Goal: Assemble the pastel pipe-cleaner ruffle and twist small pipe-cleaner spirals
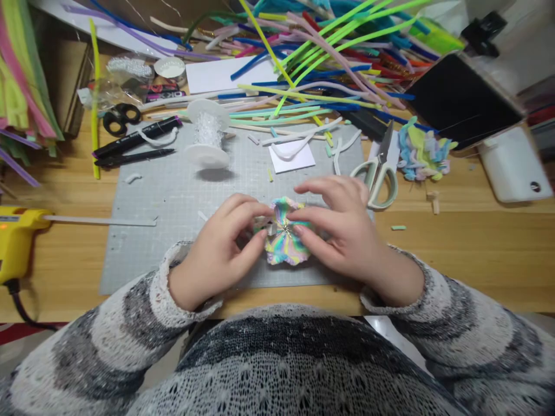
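A pastel, multicoloured pipe-cleaner flower (287,252) with thin wire ends at its centre is between my hands, over the grey cutting mat (151,242). My left hand (225,242) grips it at the left side with thumb and index finger. A small, shiny, clear-looking bit (272,229) shows by the left fingertips; I cannot make out what it is. My right hand (342,225) pinches the flower near its wire centre with thumb and index finger, the other fingers lifted. Fingers hide parts of the flower's left and right sides.
A spool of clear thread (208,133) and pens (134,141) lie ahead to the left. Scissors (381,167) and a second pastel pipe-cleaner bundle (422,150) lie right. A yellow glue gun (19,242) stands far left. Loose pipe cleaners (303,58) heap at the back.
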`<state>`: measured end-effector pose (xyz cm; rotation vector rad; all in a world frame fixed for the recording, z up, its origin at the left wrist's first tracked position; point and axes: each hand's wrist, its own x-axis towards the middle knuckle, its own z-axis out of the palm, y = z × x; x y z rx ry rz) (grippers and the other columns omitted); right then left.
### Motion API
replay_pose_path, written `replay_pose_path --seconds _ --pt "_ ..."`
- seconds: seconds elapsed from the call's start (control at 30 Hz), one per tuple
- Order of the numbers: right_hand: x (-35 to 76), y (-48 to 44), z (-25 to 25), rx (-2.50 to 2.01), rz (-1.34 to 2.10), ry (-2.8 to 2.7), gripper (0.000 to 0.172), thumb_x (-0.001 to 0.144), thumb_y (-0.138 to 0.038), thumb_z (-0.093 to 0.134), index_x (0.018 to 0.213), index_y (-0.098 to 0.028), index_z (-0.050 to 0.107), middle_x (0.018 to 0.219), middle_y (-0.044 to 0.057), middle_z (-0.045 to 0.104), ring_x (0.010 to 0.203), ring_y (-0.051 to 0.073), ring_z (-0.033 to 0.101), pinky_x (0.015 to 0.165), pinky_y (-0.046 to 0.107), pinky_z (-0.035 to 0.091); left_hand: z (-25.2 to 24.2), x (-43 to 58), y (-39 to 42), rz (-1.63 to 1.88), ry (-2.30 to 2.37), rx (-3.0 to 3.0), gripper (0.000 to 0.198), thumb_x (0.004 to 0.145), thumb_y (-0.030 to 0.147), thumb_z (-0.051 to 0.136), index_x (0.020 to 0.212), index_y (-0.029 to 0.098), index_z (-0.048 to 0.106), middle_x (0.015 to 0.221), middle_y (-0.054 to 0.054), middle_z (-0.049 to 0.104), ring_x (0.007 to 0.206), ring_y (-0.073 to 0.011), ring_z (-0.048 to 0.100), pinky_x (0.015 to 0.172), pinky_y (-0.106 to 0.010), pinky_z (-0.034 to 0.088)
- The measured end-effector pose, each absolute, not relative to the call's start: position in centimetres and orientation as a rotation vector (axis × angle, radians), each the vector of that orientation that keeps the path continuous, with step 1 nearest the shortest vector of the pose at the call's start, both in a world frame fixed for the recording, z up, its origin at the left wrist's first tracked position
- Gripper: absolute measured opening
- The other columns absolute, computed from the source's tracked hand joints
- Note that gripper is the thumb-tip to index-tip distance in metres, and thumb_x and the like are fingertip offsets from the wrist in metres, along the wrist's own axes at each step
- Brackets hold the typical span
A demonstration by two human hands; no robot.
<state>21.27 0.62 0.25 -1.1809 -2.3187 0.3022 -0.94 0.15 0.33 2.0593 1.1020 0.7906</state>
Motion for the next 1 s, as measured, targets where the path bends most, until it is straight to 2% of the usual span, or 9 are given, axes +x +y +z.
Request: replay_pose_path --seconds 0.1,0.2,0.33,0.47,0.67,0.73,0.8,0.9,1.0 --pt "22.5 0.9 0.6 -0.885 0.121 -2.503 0.016 0.092 -0.028 0.055 0.099 -0.027 0.068 0.112 -0.001 0.071 0.110 0.022 0.058 0.108 0.053 0.019 0.5 -1.3 0.1 0.799 1.055 2.213 0.018 0.087 0.011 0.055 0.103 0.015 0.062 0.103 -0.008 0.056 0.096 -0.0171 0.055 0.083 -0.032 0.049" --pt "23.3 1.1 0.4 -0.740 0.145 -2.665 0.018 0.095 -0.027 0.051 0.105 -0.030 0.066 0.112 -0.005 0.073 0.112 0.018 0.060 0.113 0.049 0.011 0.7 -1.4 0.1 0.759 1.023 2.369 0.016 0.086 0.014 0.057 0.101 0.014 0.064 0.106 -0.010 0.055 0.096 -0.0194 0.055 0.081 -0.034 0.050" --pt "23.4 1.1 -0.3 -0.706 0.215 -2.689 0.021 0.096 -0.026 0.050 0.113 -0.024 0.063 0.114 -0.004 0.072 0.118 0.017 0.057 0.116 0.050 0.005 0.8 -1.4 0.0 0.615 1.029 2.538 0.032 0.086 0.028 0.061 0.112 0.010 0.061 0.112 -0.016 0.056 0.099 -0.0265 0.056 0.081 -0.041 0.051" --pt "23.0 0.7 -0.6 -0.768 0.260 -2.657 0.025 0.095 -0.028 0.051 0.115 -0.018 0.062 0.112 0.001 0.073 0.114 0.017 0.059 0.116 0.053 0.005 0.9 -1.3 -0.1 0.490 1.095 2.619 0.039 0.087 0.037 0.059 0.115 0.009 0.058 0.111 -0.017 0.059 0.097 -0.0295 0.056 0.079 -0.044 0.051" --pt "22.6 0.3 -0.5 -0.841 0.355 -2.618 0.025 0.096 -0.026 0.049 0.113 -0.016 0.064 0.109 0.003 0.074 0.111 0.017 0.060 0.116 0.052 0.001 1.6 -0.5 -0.3 0.483 1.269 2.401 0.017 0.089 0.020 0.053 0.102 0.015 0.061 0.107 -0.012 0.059 0.099 -0.0238 0.056 0.085 -0.039 0.049" --pt "22.6 0.3 -0.5 -0.831 0.355 -2.613 0.025 0.096 -0.025 0.049 0.113 -0.015 0.064 0.109 0.003 0.074 0.112 0.018 0.060 0.116 0.052 0.000 2.2 0.1 -0.4 0.439 1.316 2.383 0.013 0.087 0.019 0.054 0.096 0.015 0.062 0.107 -0.012 0.059 0.098 -0.0242 0.056 0.084 -0.039 0.049" --pt "22.5 0.4 -0.6 -0.819 0.345 -2.611 0.025 0.096 -0.026 0.048 0.112 -0.015 0.064 0.108 0.003 0.073 0.113 0.019 0.059 0.116 0.053 0.000 2.9 0.7 -0.5 0.343 1.355 2.451 0.013 0.086 0.020 0.054 0.094 0.014 0.062 0.109 -0.014 0.059 0.097 -0.0266 0.056 0.082 -0.041 0.049" --pt "22.6 0.4 -0.6 -0.807 0.332 -2.617 0.025 0.096 -0.026 0.047 0.113 -0.016 0.064 0.110 0.004 0.073 0.115 0.019 0.057 0.116 0.055 0.001 4.0 1.4 -0.5 0.159 1.405 2.647 0.019 0.085 0.023 0.054 0.101 0.016 0.062 0.114 -0.014 0.060 0.099 -0.0312 0.056 0.077 -0.044 0.048" --pt "22.6 0.4 -0.6 -0.800 0.326 -2.624 0.024 0.097 -0.026 0.046 0.111 -0.019 0.064 0.111 0.002 0.072 0.116 0.019 0.057 0.116 0.056 0.002 4.6 2.1 -0.2 -0.022 1.415 2.811 0.016 0.085 0.025 0.054 0.097 0.019 0.062 0.101 -0.012 0.063 0.091 -0.0311 0.057 0.069 -0.043 0.046"
